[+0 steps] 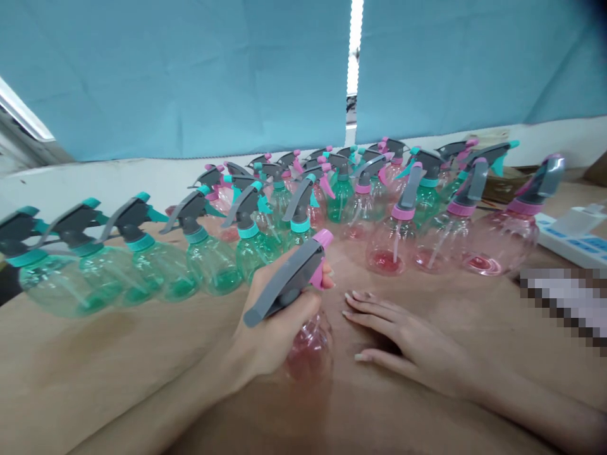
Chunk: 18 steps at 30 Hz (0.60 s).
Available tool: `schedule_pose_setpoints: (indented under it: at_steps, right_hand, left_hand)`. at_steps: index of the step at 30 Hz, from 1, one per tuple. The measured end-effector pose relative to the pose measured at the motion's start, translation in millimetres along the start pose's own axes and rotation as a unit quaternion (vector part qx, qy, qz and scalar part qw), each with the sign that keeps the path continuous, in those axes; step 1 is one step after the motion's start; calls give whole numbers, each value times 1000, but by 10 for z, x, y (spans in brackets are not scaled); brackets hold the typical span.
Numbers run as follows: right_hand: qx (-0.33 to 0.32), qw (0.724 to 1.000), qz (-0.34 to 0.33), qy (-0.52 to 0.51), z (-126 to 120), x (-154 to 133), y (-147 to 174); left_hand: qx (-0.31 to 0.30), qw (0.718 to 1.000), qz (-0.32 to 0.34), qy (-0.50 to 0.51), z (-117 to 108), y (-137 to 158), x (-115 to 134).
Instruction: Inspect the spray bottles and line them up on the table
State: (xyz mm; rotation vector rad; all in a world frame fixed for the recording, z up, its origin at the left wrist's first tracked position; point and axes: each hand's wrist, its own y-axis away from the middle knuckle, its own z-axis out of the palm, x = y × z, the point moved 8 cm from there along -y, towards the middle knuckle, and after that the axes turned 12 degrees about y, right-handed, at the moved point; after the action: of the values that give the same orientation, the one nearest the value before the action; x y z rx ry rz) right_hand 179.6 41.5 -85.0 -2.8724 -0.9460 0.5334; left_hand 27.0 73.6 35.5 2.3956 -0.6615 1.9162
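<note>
A pink spray bottle (310,351) with a grey and pink trigger head stands near the front of the table. My left hand (275,322) is wrapped round its neck, below the head; the collar is hidden by my fingers. To the right of that bottle, my right hand (403,332) rests with fingers stretched out on the tabletop, apart from the bottle and holding nothing. Just beyond my left hand is a green spray bottle (300,235) with a turquoise collar. A pink spray bottle (386,253) stands beyond my right hand.
Several green spray bottles (222,278) line the left of the wooden table (156,360). More pink and green bottles crowd the back. At right lie a white power strip (573,237) and a pixelated, blurred object (569,303). Behind hangs a blue curtain (213,76).
</note>
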Motion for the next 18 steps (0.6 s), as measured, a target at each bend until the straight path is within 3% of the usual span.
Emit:
schedule_pose_setpoints:
  at_steps: [18]
  right_hand:
    - [1,1000,-1,4,27,32,9]
  left_hand:
    - [44,998,8,-52,-32,1,-37]
